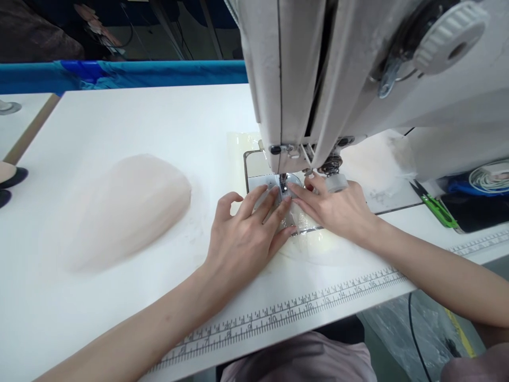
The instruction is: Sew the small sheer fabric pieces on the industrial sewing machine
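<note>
My left hand (248,225) lies palm down on the sewing machine bed, fingers spread, tips beside the presser foot (283,183). From the other side my right hand (338,204) reaches in, its thumb and index finger stretched toward the foot and slightly apart. The other right fingers bend close to the machine head and partly hide behind it. Under both hands is thin, see-through material (304,220), hard to make out against the metal plate (254,183). The sewing machine (294,69) stands over the hands.
A rounded, pale pink, sheer pile (135,212) lies left on the white table (159,116). Pale material (376,164) sits behind my right hand. Green thread snips (439,209) and a dark phone-like slab (477,212) lie right. A printed ruler (274,318) follows the front edge. Another person's hand (95,24) shows beyond.
</note>
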`<state>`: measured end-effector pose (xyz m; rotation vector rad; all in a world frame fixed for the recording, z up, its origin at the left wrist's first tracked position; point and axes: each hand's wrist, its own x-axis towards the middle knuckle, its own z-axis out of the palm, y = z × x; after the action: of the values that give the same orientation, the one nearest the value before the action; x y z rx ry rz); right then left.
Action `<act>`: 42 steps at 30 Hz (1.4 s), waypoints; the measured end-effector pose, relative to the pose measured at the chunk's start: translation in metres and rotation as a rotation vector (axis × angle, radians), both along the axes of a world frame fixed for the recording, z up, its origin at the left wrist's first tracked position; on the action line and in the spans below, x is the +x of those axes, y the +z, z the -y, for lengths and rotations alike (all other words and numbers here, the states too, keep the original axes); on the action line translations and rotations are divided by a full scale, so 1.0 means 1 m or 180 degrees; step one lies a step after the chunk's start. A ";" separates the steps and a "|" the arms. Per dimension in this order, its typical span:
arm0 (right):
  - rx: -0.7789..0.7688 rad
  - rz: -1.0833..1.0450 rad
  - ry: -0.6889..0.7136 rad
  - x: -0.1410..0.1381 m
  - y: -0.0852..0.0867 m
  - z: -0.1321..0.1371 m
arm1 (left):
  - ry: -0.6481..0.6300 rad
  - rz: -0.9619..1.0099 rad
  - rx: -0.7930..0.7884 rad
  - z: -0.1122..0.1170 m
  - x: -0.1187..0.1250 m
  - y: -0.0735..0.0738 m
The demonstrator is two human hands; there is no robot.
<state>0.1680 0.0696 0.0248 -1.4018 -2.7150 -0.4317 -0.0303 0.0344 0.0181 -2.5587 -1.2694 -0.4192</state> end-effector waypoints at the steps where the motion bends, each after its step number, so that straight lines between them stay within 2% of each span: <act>1: 0.0008 -0.0002 -0.0002 0.000 0.000 0.000 | 0.0010 0.0000 0.0001 0.000 0.000 0.000; 4: 0.0014 -0.0040 0.0038 0.000 0.002 0.000 | 0.0022 0.0009 0.0019 0.000 0.002 -0.001; 7: -0.0158 -0.0201 0.0007 0.005 0.011 0.004 | -0.0016 -0.0010 0.0114 0.001 0.001 0.002; 9: -0.0487 -0.0476 -0.0022 0.010 0.021 0.008 | -0.0060 -0.0011 0.0260 0.003 -0.003 0.009; 11: -0.1153 -0.0762 0.0192 0.015 0.032 0.013 | -0.0230 0.0007 0.0277 0.004 -0.009 0.019; 14: -0.2181 -0.0783 0.0711 0.021 0.043 0.020 | -0.0689 -0.0084 -0.0175 0.006 -0.018 0.029; 16: -0.2375 -0.0800 0.0779 0.023 0.045 0.021 | -0.0882 -0.0152 -0.0441 0.006 -0.022 0.031; 18: -0.2467 -0.1039 0.0651 0.024 0.045 0.021 | -0.0880 -0.0036 -0.0623 0.007 -0.023 0.030; 21: -0.2660 -0.1513 0.0306 0.025 0.045 0.019 | -0.0553 0.0344 -0.1165 0.007 -0.020 0.031; 24: -0.2445 -0.1636 0.0215 0.025 0.045 0.017 | -0.0233 0.0545 -0.1659 0.005 -0.014 0.036; 27: -0.2158 -0.1470 0.0314 0.023 0.041 0.018 | -0.0177 0.0667 -0.1908 -0.003 -0.007 0.040; 30: -0.1838 -0.1308 0.0490 0.020 0.037 0.020 | -0.0224 0.0656 -0.2004 -0.011 -0.001 0.041; 33: -0.1405 -0.1262 0.0549 0.019 0.035 0.023 | -0.0150 0.0455 -0.1844 -0.017 0.004 0.040; 35: -0.1151 -0.1441 0.0565 0.018 0.034 0.023 | -0.0062 0.0486 -0.1793 -0.021 0.005 0.039; 39: -0.0614 -0.1899 0.0520 0.016 0.026 0.020 | 0.0042 0.0996 -0.2341 -0.029 0.003 0.038; 42: -0.0282 -0.1935 0.0409 0.014 0.020 0.017 | 0.0046 0.1221 -0.2532 -0.035 -0.002 0.038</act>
<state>0.1823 0.0526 0.0448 -1.1252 -2.3155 0.1148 -0.0321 0.0696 0.0565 -3.2106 -1.8910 -0.4919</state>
